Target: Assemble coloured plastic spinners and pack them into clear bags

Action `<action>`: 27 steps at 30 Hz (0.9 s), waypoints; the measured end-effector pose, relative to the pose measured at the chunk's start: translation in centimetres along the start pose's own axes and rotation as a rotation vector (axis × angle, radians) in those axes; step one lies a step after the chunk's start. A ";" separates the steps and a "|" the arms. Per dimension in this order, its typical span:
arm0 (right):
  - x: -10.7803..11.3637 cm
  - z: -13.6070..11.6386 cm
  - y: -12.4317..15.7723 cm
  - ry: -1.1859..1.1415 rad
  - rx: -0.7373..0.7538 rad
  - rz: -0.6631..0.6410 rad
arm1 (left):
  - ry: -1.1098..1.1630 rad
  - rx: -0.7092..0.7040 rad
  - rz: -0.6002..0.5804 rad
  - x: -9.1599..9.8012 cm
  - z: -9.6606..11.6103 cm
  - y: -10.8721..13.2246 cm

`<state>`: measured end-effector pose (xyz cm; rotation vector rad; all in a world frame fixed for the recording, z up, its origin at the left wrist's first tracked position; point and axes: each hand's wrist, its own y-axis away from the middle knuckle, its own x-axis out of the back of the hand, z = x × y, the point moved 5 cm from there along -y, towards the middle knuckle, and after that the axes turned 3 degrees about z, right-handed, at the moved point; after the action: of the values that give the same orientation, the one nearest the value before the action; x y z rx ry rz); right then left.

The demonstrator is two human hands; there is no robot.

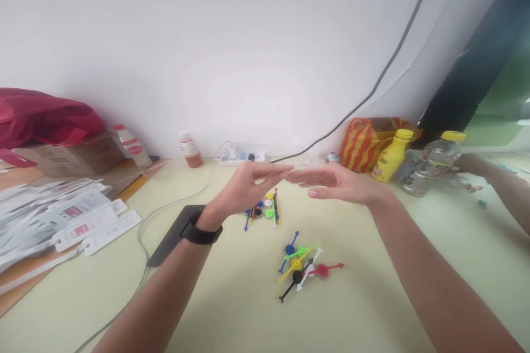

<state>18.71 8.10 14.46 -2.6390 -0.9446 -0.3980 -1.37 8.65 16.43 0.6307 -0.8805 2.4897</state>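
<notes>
Both hands hover above the table with fingers stretched out and their tips meeting or overlapping in the middle. My left hand (250, 185), with a black watch (201, 230) on its wrist, is flat and holds nothing that I can see. My right hand (337, 183) reaches in from the other side, fingers extended and thumb apart below them. Under the hands lies a group of coloured arrow spinners and round discs (267, 209), partly covered by the left hand. Nearer to me is a loose pile of arrow spinners (298, 265) in blue, green, yellow, black, white and red.
At left are a black flat device (171, 240), a cable, a heap of white tags (83, 220) and a box (74, 159) under a red bag. Bottles (190, 151), a power strip (242, 157) and a striped bag (362, 143) stand behind. Another person's arm (503, 179) rests at right.
</notes>
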 end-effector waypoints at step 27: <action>-3.6 -3.9 0.4 0.286 0.052 -0.258 | 0.385 0.240 -0.790 -3.2 -2.7 1.9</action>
<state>15.67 4.32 16.62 -2.3357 -1.1797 -0.7760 -0.52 8.36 11.95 0.4300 -0.1296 1.8894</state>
